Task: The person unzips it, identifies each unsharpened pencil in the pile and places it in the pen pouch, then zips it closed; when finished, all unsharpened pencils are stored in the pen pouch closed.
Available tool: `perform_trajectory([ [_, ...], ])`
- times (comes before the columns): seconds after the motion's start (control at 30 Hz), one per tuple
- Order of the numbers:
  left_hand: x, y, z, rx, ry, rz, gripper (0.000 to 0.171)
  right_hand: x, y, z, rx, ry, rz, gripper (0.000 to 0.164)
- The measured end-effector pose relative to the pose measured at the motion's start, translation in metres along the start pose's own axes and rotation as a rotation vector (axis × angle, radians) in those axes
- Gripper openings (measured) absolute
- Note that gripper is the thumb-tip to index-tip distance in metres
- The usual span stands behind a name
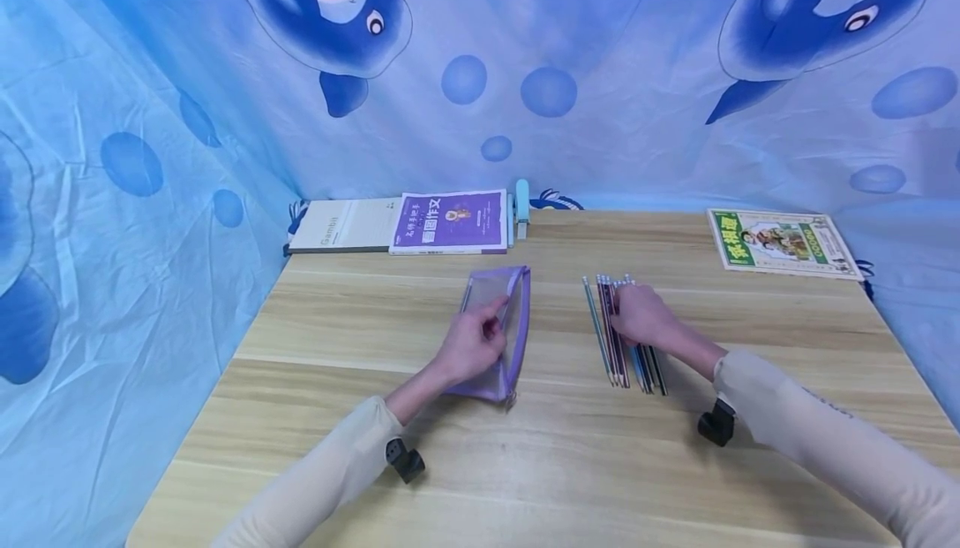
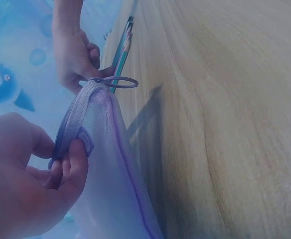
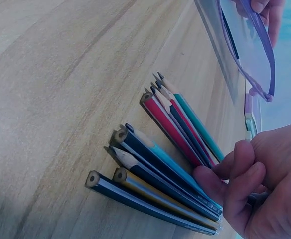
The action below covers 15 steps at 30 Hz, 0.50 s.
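Note:
My left hand (image 1: 471, 343) pinches the edge of a purple-trimmed mesh pencil pouch (image 1: 522, 323), with thumb and fingers near the zipper. In the left wrist view a ring-shaped pull (image 2: 123, 81) hangs at the pouch's corner. A dark, slim item (image 3: 230, 35) shows through the mesh in the right wrist view. To the pouch's right, several pencils (image 1: 611, 335) lie side by side, eraser ends away from me. My right hand (image 1: 643, 316) is over their far part, its curled thumb and fingers (image 3: 240, 172) pinching among the pencils; exactly which ones is partly hidden.
At the table's back left lie a pale notebook (image 1: 343, 224) and a purple book (image 1: 450, 221), with a light-blue stapler-like object (image 1: 522, 202) beside them. A green-and-white booklet (image 1: 783, 242) lies at the back right. Blue dolphin-print fabric (image 1: 480, 47) hangs behind the wooden table (image 1: 525, 465).

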<state>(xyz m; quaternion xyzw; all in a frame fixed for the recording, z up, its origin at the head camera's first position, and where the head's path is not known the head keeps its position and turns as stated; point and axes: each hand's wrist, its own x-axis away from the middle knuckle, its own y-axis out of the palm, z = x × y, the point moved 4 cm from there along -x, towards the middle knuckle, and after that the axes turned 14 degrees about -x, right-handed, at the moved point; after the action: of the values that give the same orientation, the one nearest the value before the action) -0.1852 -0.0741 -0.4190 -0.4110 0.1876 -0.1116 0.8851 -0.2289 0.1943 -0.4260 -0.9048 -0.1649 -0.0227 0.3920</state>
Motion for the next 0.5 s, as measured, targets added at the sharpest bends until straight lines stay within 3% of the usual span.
perform_trajectory([
  [0.23,0.0002,0.0009,-0.0004,-0.001,-0.001,-0.003,0.06,-0.0013,0.0014,0.0015,-0.012,0.017,-0.003,0.002],
  [0.5,-0.0009,0.001,-0.0012,0.014,-0.011,-0.008,0.06,-0.0041,0.0003,0.002,-0.013,-0.023,0.01,0.011],
])
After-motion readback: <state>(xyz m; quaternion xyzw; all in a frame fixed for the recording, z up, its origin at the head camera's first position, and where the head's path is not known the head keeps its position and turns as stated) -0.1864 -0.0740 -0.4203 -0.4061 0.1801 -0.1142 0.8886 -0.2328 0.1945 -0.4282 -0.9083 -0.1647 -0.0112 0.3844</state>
